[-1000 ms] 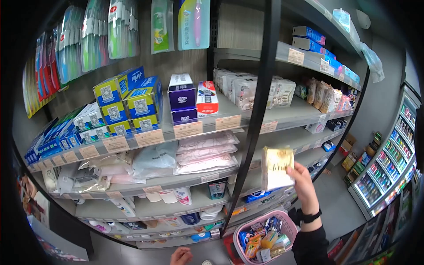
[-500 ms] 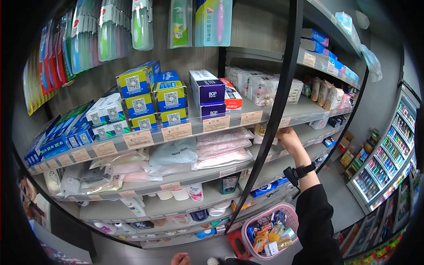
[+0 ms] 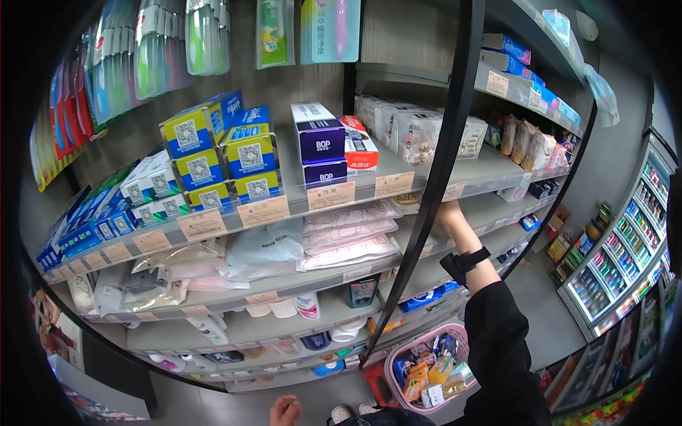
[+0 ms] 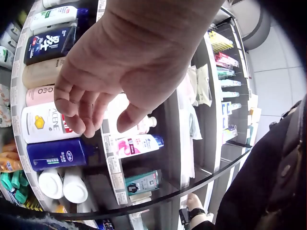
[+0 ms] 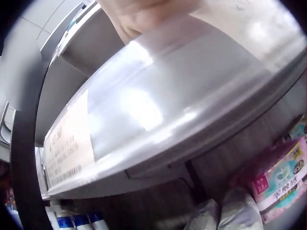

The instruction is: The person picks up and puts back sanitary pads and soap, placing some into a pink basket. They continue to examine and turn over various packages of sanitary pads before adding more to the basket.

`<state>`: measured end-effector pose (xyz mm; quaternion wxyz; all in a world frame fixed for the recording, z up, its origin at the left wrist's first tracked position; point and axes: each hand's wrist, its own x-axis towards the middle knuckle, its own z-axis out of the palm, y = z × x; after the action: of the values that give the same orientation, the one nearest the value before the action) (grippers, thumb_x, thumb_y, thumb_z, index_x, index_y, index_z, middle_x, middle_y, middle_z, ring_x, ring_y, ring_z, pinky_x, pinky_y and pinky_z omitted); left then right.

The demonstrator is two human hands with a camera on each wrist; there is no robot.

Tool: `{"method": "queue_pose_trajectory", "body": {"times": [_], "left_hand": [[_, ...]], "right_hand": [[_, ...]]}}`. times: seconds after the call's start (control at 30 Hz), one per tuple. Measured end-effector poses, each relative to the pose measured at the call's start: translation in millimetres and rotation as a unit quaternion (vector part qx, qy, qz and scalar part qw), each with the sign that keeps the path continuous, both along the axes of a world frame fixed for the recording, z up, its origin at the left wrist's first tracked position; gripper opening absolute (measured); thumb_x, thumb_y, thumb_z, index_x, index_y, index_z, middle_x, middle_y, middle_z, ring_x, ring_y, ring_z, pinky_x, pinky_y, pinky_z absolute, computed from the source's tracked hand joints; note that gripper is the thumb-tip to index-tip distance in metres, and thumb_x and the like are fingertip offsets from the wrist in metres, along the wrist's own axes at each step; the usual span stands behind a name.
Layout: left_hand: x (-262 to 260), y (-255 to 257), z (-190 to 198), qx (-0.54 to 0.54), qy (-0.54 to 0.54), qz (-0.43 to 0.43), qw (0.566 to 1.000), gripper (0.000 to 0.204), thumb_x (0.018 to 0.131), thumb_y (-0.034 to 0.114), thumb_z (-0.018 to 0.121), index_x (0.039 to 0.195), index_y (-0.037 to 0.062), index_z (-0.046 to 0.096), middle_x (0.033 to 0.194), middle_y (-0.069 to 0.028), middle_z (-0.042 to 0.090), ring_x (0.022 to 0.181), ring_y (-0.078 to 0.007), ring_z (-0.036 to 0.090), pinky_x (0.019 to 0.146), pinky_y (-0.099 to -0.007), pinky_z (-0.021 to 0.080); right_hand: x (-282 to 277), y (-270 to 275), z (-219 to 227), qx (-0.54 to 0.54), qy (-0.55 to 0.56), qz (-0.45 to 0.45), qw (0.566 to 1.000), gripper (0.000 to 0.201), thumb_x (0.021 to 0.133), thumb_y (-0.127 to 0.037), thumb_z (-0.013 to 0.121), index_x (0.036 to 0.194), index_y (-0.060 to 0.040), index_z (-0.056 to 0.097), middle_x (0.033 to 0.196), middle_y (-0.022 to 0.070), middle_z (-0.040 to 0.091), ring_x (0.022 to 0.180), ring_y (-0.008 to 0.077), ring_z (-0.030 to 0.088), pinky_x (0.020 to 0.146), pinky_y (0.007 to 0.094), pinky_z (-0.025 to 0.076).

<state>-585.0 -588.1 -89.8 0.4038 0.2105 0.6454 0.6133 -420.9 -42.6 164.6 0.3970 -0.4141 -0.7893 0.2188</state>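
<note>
My right hand reaches in beneath the front edge of a labelled shelf, just right of the black post. The shelf edge hides its fingers, so their hold cannot be made out. A gold-and-cream packet shows partly on the left side of that post, below the same edge. In the right wrist view, part of the hand appears above a shiny shelf edge. My left hand hangs low with loosely bent fingers, holding nothing; the left wrist view has the hand in front of bottles.
A pink basket full of small packages stands on the floor beside the shelves. Boxes, wrapped pink packs and bottles line the shelves. Toothbrushes hang at upper left. A drinks cooler stands at right.
My right hand has carried the gold-and-cream packet from in front of the shelves up and left to below the labelled shelf, then further under its edge. The head view has shifted slightly.
</note>
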Motion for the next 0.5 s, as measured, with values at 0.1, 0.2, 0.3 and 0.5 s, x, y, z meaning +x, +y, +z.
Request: {"method": "queue_pose_trajectory", "body": {"times": [0.1,0.2,0.3,0.5], "left_hand": [[0,3,-1,-0.008,0.006,0.017,1.000,0.017,0.090,0.010,0.055,0.106,0.0041,0.057,0.074,-0.0045,0.063,0.062,-0.0108,0.059,0.055,-0.0223,0.042],[0,4,2,-0.015,-0.011,0.016,1.000,0.018,0.090,0.011,0.055,0.107,0.0049,0.057,0.073,-0.0034,0.061,0.061,-0.0107,0.058,0.055,-0.0224,0.042],[3,9,13,-0.016,-0.017,0.000,1.000,0.018,0.090,0.007,0.055,0.107,0.0020,0.057,0.076,-0.0035,0.062,0.065,-0.0098,0.057,0.057,-0.0222,0.040],[5,14,23,-0.049,0.000,0.015,0.999,0.017,0.090,0.009,0.054,0.106,0.0034,0.057,0.075,-0.0030,0.060,0.064,-0.0095,0.056,0.057,-0.0222,0.040]], "right_hand": [[-1,13,-9,0.014,-0.015,0.023,1.000,0.057,0.080,-0.016,0.067,0.132,-0.0055,0.047,0.133,0.0138,0.054,0.125,0.0285,0.049,0.101,0.0334,0.040],[-3,16,-18,0.101,-0.037,0.019,0.994,0.043,0.080,-0.014,0.064,0.121,-0.0046,0.056,0.120,0.0171,0.061,0.114,0.0326,0.057,0.094,0.0364,0.046],[16,-26,-1,0.078,0.061,0.003,0.995,0.036,0.079,-0.008,0.067,0.114,-0.0017,0.058,0.107,0.0185,0.066,0.092,0.0284,0.068,0.081,0.0342,0.051],[95,-126,-49,0.009,0.242,0.061,0.968,0.004,0.088,-0.004,0.061,0.091,-0.0011,0.058,0.079,0.0010,0.061,0.073,0.0057,0.056,0.068,0.0209,0.045]]}}
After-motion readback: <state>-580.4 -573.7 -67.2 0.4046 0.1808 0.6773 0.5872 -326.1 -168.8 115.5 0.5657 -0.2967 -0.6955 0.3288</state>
